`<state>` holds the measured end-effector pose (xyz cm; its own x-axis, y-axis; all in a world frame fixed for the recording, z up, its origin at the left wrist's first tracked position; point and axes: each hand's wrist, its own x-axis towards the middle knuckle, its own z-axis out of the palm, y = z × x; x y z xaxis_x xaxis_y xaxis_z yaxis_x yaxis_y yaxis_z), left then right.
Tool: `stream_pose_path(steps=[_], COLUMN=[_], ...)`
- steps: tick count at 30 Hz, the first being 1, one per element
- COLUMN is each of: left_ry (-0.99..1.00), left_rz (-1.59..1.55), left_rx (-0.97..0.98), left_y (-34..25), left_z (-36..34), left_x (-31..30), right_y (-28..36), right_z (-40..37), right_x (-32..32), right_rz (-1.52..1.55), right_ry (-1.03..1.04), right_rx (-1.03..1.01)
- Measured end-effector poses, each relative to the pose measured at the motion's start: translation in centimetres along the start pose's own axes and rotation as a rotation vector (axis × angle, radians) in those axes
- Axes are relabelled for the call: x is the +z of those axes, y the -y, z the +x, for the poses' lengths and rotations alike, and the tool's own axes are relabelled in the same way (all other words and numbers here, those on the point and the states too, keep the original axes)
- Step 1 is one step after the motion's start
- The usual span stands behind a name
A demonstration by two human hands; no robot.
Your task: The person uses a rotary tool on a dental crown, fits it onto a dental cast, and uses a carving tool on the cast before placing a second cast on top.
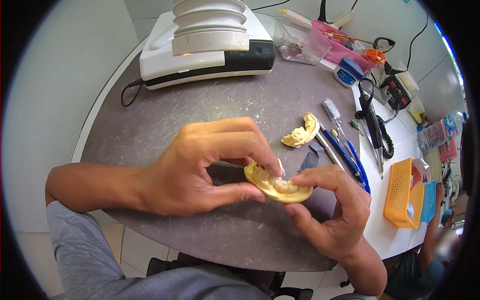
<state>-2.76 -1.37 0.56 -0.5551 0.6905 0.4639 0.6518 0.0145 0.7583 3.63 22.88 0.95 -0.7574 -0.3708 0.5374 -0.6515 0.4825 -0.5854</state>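
Observation:
A yellow plaster dental cast (272, 193) is held up over the grey worktop, with a row of glossy tooth-coloured crowns (286, 186) along its ridge. My left hand (215, 170) grips the cast's left end, thumb below and index finger on top by the teeth. At the other end, my right hand (332, 210) pinches it between thumb and index finger, the index tip touching the crowns. Just beyond my hands lies a second, smaller yellow cast piece (301, 131). My fingertips hide part of the teeth.
A white machine with a ribbed hose (210, 55) stands at the back. On the right lie a toothbrush (332, 109), blue-handled tools (345, 150), a handpiece (371, 117), a blue-lidded jar (348, 72), a pink basket (340, 42) and a yellow basket (398, 195). Another person sits at far right.

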Motion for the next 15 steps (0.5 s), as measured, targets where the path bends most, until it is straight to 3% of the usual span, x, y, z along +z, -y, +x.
stream_pose_path(steps=[15], left_ry=[0.022], left_rz=[-0.006], left_rx=[0.012], left_y=[-0.02], left_z=[-0.11], left_x=[0.21], right_y=[0.13], right_z=[0.10], right_x=[-0.07], right_rz=[0.024], right_ry=[0.038], right_rx=[0.015])
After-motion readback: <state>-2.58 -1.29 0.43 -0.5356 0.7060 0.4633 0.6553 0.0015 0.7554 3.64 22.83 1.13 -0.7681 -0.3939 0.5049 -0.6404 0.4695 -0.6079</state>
